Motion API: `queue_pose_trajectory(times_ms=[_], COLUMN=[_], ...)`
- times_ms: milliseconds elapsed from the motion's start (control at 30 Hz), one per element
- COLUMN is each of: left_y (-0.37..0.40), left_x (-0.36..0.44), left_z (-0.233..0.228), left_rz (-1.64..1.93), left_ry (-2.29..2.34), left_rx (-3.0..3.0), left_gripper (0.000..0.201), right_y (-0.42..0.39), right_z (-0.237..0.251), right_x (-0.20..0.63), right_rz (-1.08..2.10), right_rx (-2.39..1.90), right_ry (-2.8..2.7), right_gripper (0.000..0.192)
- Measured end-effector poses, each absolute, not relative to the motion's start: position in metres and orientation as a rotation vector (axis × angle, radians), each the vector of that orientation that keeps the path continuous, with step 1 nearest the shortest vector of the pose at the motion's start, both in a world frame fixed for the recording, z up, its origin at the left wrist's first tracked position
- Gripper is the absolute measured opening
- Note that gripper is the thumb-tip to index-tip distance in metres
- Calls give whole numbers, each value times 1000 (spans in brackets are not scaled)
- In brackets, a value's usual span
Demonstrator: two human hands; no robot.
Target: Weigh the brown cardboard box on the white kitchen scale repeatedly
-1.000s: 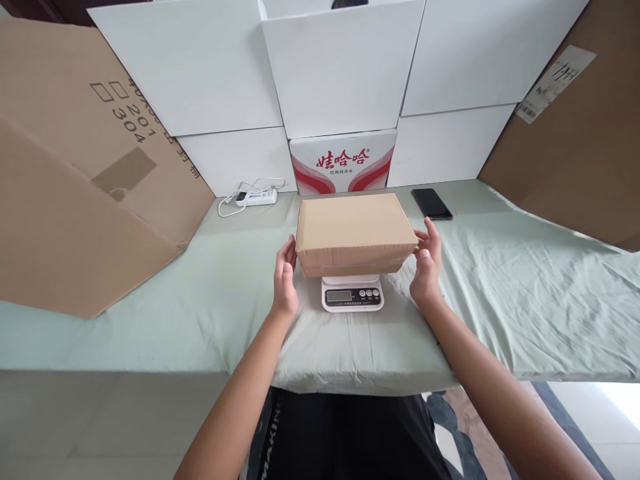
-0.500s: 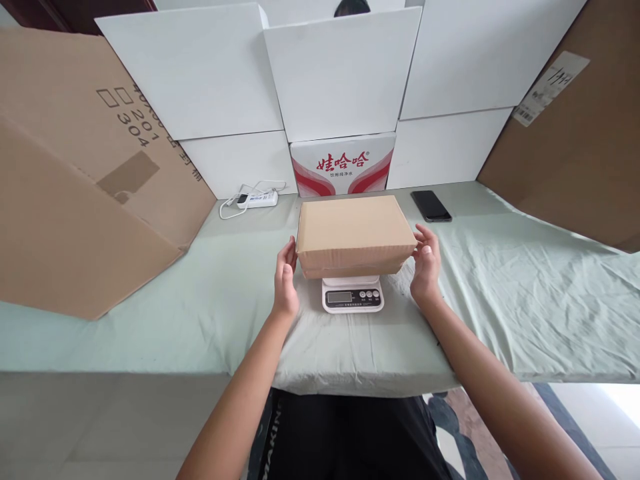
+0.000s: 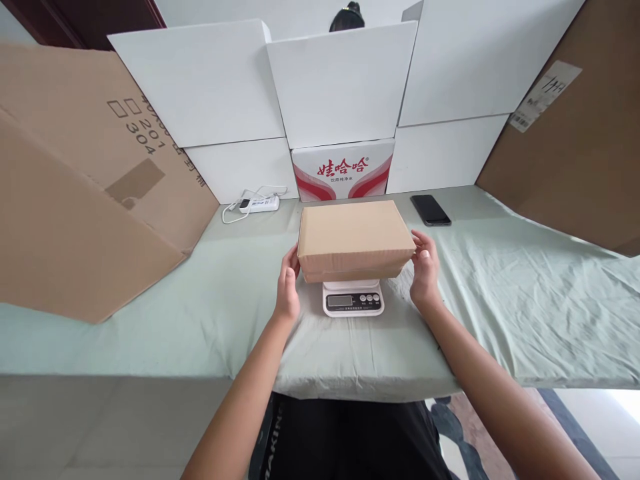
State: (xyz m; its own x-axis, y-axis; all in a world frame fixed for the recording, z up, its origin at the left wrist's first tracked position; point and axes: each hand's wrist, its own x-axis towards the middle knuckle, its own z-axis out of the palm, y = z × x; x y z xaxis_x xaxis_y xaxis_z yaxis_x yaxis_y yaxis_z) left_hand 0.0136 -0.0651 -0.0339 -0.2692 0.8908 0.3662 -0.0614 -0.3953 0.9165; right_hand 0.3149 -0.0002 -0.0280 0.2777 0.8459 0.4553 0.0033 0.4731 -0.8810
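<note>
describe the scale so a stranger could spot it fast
On the green-covered table, find the cardboard box between the left hand and right hand. Partly hidden beneath it is the white digital scale. Unlike the box, it has a dark panel with three round buttons.

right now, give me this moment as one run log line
left hand: at left side of cardboard box | right hand: at its right side | scale: under box, no digits readable | phone: back right

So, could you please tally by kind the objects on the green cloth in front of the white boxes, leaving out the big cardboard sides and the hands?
Brown box: 1
Scale: 1
Phone: 1
White device, its cord included: 1
Total: 4
</note>
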Motion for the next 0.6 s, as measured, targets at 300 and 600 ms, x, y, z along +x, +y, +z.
queue_pose_trajectory(times_ms=[300, 600], left_y=[-65, -67], left_x=[14, 16], left_z=[-34, -29], left_rz=[1689, 1692], left_ry=[1119, 1129], left_rx=[1274, 1304], left_gripper=[82, 81], right_y=[0, -3], right_z=[-36, -37], right_x=[319, 317], right_rz=[651, 682], right_rx=[-941, -934], right_ry=[-1251, -1285], right_gripper=[61, 67])
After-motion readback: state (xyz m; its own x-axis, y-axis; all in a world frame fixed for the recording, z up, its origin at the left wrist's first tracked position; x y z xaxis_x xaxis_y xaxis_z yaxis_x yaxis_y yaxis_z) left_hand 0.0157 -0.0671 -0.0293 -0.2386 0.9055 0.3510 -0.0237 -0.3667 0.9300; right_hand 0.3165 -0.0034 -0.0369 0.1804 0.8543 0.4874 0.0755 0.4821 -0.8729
